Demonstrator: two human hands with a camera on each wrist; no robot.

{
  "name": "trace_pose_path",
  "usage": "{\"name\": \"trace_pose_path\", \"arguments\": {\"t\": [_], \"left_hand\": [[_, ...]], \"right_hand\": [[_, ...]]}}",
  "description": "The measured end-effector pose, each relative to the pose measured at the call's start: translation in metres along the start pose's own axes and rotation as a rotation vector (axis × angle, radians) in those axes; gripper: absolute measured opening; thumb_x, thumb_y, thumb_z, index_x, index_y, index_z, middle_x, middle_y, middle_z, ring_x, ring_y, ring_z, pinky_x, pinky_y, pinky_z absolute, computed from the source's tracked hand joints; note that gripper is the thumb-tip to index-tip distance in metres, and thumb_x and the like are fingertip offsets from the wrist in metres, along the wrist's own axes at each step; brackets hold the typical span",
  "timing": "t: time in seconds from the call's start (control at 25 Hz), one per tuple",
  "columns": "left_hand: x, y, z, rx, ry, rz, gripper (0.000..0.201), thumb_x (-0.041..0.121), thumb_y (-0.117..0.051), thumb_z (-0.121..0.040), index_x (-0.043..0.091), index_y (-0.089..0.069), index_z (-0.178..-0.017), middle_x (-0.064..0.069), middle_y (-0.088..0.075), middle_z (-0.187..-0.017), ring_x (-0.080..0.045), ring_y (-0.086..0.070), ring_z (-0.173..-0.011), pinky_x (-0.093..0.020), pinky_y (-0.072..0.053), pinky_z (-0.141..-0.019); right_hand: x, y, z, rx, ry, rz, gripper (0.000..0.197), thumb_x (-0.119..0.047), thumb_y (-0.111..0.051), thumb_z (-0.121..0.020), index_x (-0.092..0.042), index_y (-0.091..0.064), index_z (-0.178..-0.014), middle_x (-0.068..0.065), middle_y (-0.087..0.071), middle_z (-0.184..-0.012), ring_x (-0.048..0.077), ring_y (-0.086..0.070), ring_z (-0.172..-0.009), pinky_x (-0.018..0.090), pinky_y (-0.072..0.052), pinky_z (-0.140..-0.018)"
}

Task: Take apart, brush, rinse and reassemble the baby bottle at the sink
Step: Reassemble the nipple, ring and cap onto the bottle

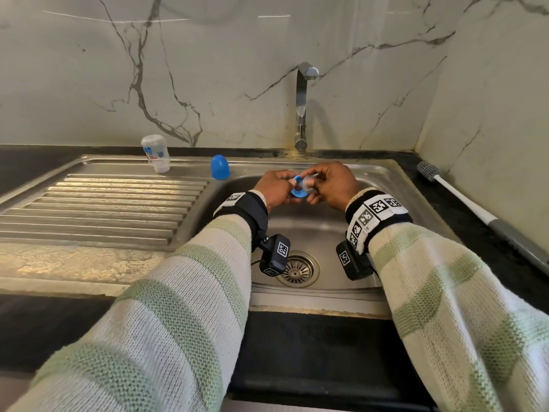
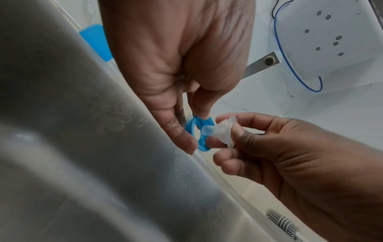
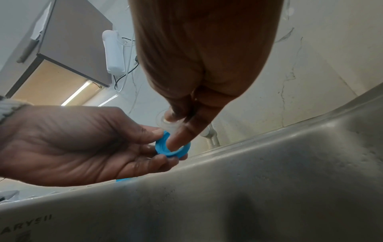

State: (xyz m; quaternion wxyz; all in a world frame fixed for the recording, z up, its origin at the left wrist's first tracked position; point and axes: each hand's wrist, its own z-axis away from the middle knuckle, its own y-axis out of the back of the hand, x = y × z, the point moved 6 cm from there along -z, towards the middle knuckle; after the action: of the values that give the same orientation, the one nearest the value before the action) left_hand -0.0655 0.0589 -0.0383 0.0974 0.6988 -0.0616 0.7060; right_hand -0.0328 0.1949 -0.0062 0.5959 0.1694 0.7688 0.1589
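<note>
Over the sink basin (image 1: pixel 312 233) my left hand (image 1: pixel 274 188) pinches the blue screw ring (image 1: pixel 298 191) (image 2: pixel 199 133) (image 3: pixel 165 148) by its rim. My right hand (image 1: pixel 329 185) pinches the clear silicone teat (image 1: pixel 307 183) (image 2: pixel 219 131) (image 3: pixel 168 123), whose tip points into the ring's hole. The teat's flange is outside the ring. The clear bottle body (image 1: pixel 156 153) stands upside down on the drainboard's back edge. The blue cap (image 1: pixel 220 167) stands to its right beside the basin.
A long white bottle brush (image 1: pixel 463 200) lies on the dark counter right of the sink. The steel tap (image 1: pixel 301 105) rises behind the basin, with no water running. The ribbed drainboard (image 1: pixel 104 209) lies to the left. The drain strainer (image 1: pixel 297 270) is below my wrists.
</note>
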Motion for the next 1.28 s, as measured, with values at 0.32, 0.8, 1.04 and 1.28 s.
{"name": "trace_pose_path", "arguments": {"t": [0.32, 0.8, 1.04, 1.28], "left_hand": [[0.004, -0.003, 0.003, 0.006, 0.019, 0.041, 0.035, -0.007, -0.053, -0.093, 0.004, -0.062, -0.125, -0.018, -0.068, -0.107, -0.022, -0.07, -0.084, -0.032, -0.061, -0.076], [0.005, -0.015, 0.008, -0.121, 0.011, 0.099, 0.039, 0.0, -0.065, -0.09, -0.001, -0.057, -0.127, -0.023, -0.067, -0.114, -0.03, -0.069, -0.1, -0.034, -0.06, -0.083], [0.007, -0.007, 0.002, -0.011, -0.016, 0.025, 0.03, -0.003, -0.067, -0.088, 0.001, -0.062, -0.117, -0.024, -0.067, -0.114, -0.031, -0.069, -0.101, -0.035, -0.061, -0.079], [0.011, -0.01, 0.002, -0.026, -0.047, -0.099, 0.027, -0.003, -0.066, -0.089, -0.005, -0.063, -0.115, -0.021, -0.068, -0.105, -0.024, -0.07, -0.086, -0.03, -0.062, -0.072]], "right_hand": [[0.001, 0.008, -0.01, 0.158, 0.1, 0.288, 0.008, -0.013, -0.076, -0.08, -0.01, -0.074, -0.087, 0.002, -0.067, -0.08, 0.012, -0.059, -0.07, 0.015, -0.043, -0.06], [0.002, 0.009, -0.011, 0.199, 0.065, 0.333, 0.013, -0.006, -0.073, -0.077, -0.009, -0.06, -0.079, 0.002, -0.062, -0.076, 0.017, -0.059, -0.069, 0.027, -0.052, -0.061], [0.004, 0.011, -0.01, 0.236, 0.087, 0.265, 0.012, -0.023, -0.065, -0.092, -0.012, -0.063, -0.095, 0.004, -0.063, -0.09, 0.016, -0.057, -0.078, 0.026, -0.046, -0.066], [0.026, -0.002, 0.001, 0.015, -0.281, -0.094, 0.029, -0.026, -0.037, -0.105, -0.01, -0.061, -0.107, 0.018, -0.069, -0.085, 0.032, -0.067, -0.069, 0.047, -0.061, -0.064]]}}
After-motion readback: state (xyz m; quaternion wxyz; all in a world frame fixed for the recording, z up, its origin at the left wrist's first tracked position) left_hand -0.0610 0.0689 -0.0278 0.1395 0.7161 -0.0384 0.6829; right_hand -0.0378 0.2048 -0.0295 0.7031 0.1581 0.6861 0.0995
